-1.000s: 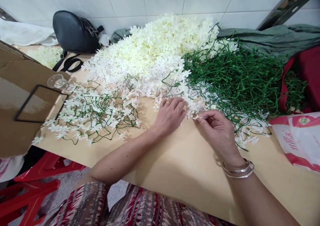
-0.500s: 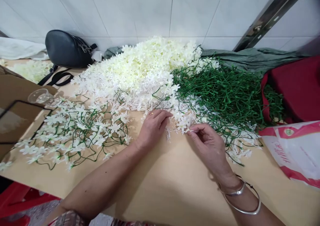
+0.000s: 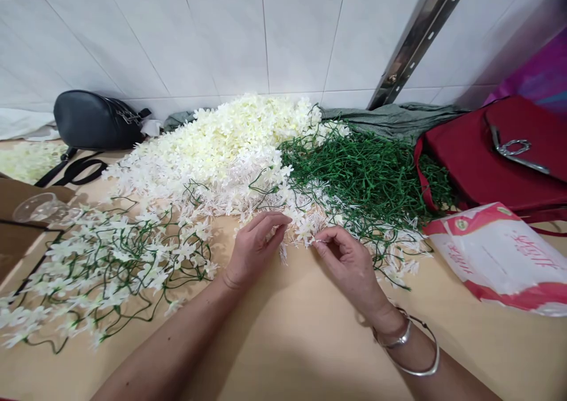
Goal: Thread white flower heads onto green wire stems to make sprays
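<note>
My left hand (image 3: 257, 244) is closed at the front edge of the flower pile, thumb and fingertips drawn together. Whatever it may hold is hidden; a tuft of white thread-like stamens (image 3: 283, 253) shows just beneath its fingers. To the right, thumb and forefinger of my right hand (image 3: 348, 265) pinch a small white flower piece, whose exact shape is unclear. Between the hands lie loose white artificial blossoms (image 3: 304, 228). Behind them rises a heap of cream artificial flower heads (image 3: 248, 126), bordered on the right by a tangle of green plastic stems (image 3: 367, 173).
Flowers joined to green stems (image 3: 128, 253) spread across the left of the table (image 3: 283, 342). A black bag (image 3: 95, 120), a clear plastic cup (image 3: 39, 206) and a cardboard box (image 3: 13, 235) stand left. A red bag (image 3: 496, 153) and a pink-white packet (image 3: 500, 253) sit right.
The camera view has turned to the right, so more of the red bag shows. Both hands keep nearly the same pose beside the flowers, with the right hand still pinching.
</note>
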Motion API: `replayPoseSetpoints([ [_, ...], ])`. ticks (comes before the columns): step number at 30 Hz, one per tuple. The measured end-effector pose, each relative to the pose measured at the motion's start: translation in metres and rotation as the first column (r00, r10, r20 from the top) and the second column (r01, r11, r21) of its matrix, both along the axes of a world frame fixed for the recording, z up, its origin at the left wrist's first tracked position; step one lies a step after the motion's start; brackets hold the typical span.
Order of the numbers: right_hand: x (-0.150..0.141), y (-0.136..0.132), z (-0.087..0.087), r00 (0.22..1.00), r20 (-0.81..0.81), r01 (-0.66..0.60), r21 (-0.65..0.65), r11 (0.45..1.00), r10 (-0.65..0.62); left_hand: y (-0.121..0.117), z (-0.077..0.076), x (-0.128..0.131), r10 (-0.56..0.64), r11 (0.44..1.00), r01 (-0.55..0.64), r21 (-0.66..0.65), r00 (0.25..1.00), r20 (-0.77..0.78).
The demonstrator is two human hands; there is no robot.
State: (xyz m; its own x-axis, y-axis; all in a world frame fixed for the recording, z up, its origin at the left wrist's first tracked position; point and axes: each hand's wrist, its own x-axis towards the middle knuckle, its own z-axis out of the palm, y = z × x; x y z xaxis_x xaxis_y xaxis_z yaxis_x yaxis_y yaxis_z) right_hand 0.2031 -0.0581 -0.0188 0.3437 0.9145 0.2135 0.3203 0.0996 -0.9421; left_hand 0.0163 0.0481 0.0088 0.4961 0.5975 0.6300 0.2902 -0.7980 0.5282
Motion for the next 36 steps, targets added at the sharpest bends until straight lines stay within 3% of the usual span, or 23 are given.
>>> replayPoseSetpoints([
  [19,0.0,-0.003,-0.003,1.0,-0.005,0.001,-0.001,1.0,-0.001,0.007,-0.005,-0.002,0.047,0.993,-0.037,-0.112,0.996,0.082],
  [23,0.001,-0.005,-0.006,1.0,-0.013,0.003,-0.011,1.0,-0.004,0.006,-0.009,-0.001,0.075,0.979,-0.056,-0.197,0.993,0.095],
  [28,0.002,-0.007,-0.008,1.0,-0.01,0.013,-0.022,1.0,-0.013,0.006,-0.015,0.002,0.035,0.949,0.032,-0.315,0.978,0.203],
  [36,0.003,-0.007,-0.006,0.999,-0.03,0.022,-0.022,1.0,-0.023,0.006,-0.006,0.0,0.037,0.982,-0.013,-0.188,0.992,0.12],
])
